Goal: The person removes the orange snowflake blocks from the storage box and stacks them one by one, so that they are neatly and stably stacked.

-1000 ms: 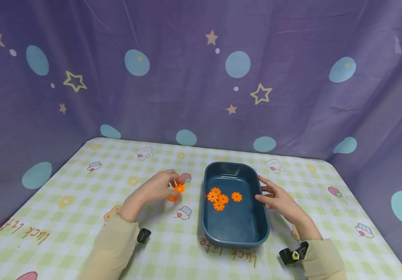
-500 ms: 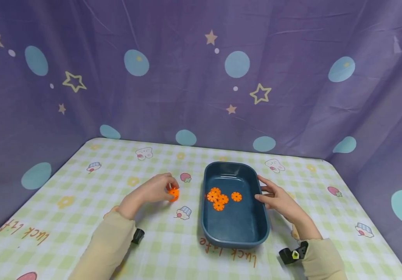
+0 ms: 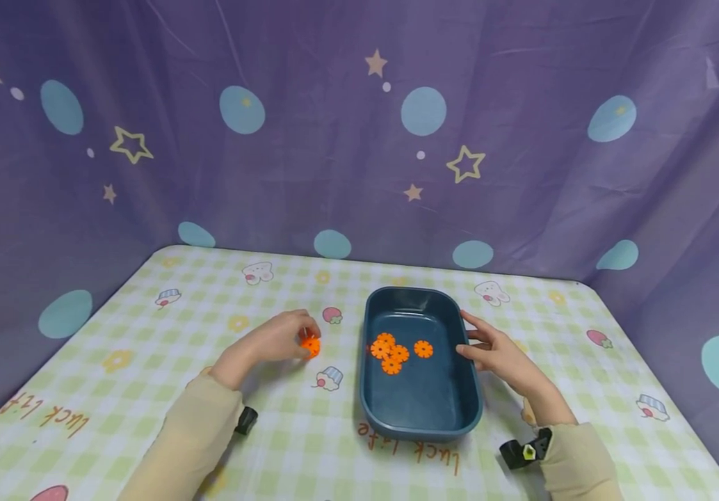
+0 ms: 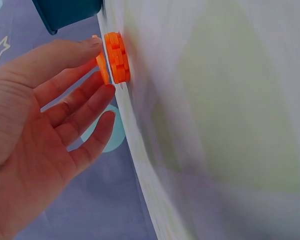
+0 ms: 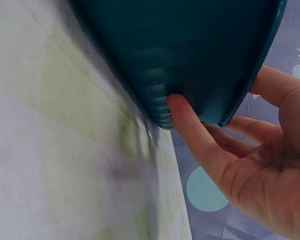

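Note:
My left hand pinches an orange snowflake-shaped disc upright between thumb and fingertips. Right beside it, at the tablecloth, is a short stack of matching orange discs, mostly hidden by the hand in the head view. A deep dark blue rectangular tub with rounded corners stands to the right. Several orange discs lie in it, most of them bunched on the left and one apart. My right hand holds the tub's right side, thumb at the rim and fingers against the outer wall.
A green and white checked tablecloth with printed cupcakes, strawberries and bunnies covers the table. Behind it hangs a purple curtain with stars and blue ovals. Black wrist cameras sit at both sleeves.
My left hand has shifted slightly left and down, bringing the orange disc at its fingertips to the stack; over the last half second it has barely moved. My right hand stays at the tub.

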`<state>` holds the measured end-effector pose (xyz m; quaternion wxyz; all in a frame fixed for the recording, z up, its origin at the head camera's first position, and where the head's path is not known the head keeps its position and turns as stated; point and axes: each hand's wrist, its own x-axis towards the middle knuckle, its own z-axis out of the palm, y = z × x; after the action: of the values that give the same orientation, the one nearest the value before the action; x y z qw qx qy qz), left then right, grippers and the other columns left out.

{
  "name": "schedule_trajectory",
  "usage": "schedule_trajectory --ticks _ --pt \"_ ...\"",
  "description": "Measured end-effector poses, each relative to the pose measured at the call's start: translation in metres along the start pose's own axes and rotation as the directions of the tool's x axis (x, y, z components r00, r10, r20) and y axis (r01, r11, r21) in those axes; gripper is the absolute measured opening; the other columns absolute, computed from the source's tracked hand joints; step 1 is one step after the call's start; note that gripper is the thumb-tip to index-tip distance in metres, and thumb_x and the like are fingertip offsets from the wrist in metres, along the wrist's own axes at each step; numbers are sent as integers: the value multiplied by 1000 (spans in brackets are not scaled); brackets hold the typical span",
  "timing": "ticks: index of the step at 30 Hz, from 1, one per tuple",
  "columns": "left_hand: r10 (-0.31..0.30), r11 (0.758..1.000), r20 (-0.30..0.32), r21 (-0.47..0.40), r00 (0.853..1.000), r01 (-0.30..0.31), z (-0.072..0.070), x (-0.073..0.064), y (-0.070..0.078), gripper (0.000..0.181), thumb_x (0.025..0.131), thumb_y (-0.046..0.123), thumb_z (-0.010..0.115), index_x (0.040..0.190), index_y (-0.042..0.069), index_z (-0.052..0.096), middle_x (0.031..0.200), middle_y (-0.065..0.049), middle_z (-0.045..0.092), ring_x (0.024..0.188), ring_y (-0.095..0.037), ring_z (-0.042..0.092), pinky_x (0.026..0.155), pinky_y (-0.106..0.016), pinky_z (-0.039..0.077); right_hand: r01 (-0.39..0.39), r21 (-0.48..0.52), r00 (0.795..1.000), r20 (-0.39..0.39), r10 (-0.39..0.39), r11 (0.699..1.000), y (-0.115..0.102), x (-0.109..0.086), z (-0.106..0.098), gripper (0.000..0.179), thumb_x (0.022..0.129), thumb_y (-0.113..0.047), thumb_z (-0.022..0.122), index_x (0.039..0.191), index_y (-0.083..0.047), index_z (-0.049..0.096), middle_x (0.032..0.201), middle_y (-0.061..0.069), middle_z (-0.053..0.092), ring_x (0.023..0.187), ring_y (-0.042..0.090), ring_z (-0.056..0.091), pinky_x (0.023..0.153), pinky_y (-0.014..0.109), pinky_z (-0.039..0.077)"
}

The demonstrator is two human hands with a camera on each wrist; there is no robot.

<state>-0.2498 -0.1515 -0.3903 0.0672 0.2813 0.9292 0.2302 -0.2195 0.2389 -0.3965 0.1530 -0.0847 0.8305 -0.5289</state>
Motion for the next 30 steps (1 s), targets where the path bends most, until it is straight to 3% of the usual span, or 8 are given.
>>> schedule_trajectory --ticks 14,20,24,30 --pt "-33 999 32 45 999 31 1 1 2 26 69 8 71 94 9 66 89 0 55 80 -15 51 76 -31 44 -7 11 1000 -8 7 1000 3 2 1 70 88 -23 58 146 -23 19 140 25 31 110 29 52 76 34 50" --pt "-61 997 -9 55 998 61 -4 1 9 27 77 14 67 103 9 65 97 -1 56 87 -17 54 78 -34 44 -6 3 1000 -10 6 1000 4 3 0 70 88 -24 58 146 -23 20 140 25 30 111 29 52 77 35 50" --pt "-11 997 -51 76 999 15 -9 6 21 28 80 16 65 106 8 64 99 -3 57 90 -20 55 79 -35 45 -5 -1 1000 -15 5 1000 4 3 0 69 88 -24 58 146 -23 20 141 25 30 111 30 52 77 35 50" --pt "82 989 -60 127 995 -74 -11 18 45 27 80 17 67 105 9 64 98 -3 59 88 -18 56 79 -33 46 -8 14 1000 -5 8 1000 4 2 1 69 88 -24 58 146 -24 20 140 24 31 110 28 52 77 35 50"
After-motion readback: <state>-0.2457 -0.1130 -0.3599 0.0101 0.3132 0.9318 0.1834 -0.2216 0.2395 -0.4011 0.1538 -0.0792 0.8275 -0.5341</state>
